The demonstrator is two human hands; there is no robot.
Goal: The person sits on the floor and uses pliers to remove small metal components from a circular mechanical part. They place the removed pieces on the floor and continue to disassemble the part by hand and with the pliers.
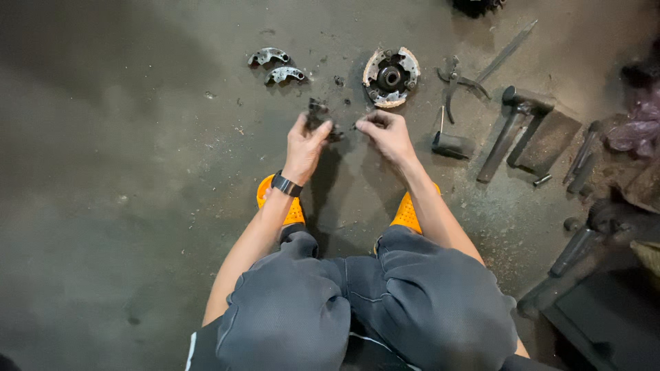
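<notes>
We see our left hand (306, 141) with its fingers (322, 128) closed around a small dark greasy metal part (317, 110), holding it just above the grey concrete floor (124, 172). Our right hand (386, 132) sits just beside it, its fingers (364, 124) pinched together on something small and dark between the two hands; we cannot tell exactly what it is. A black band watch (286, 184) wraps the left wrist.

Just beyond the right fingers lies a round, worn metal clutch hub with pale lining segments (390, 76). Further out from the left fingers rest two curved grey metal shoes (276, 65), side by side on the floor. To the right of the right fingers lies a small black-headed hammer (451, 143), and past it a pair of dark metal pliers (455, 81), a long flat metal bar (507, 48) and a heavy dark steel T-shaped tool (512, 127).

Below the hands, close to our knees, orange perforated slippers (408, 213) stand on the floor under grey shorts (357, 309).
</notes>
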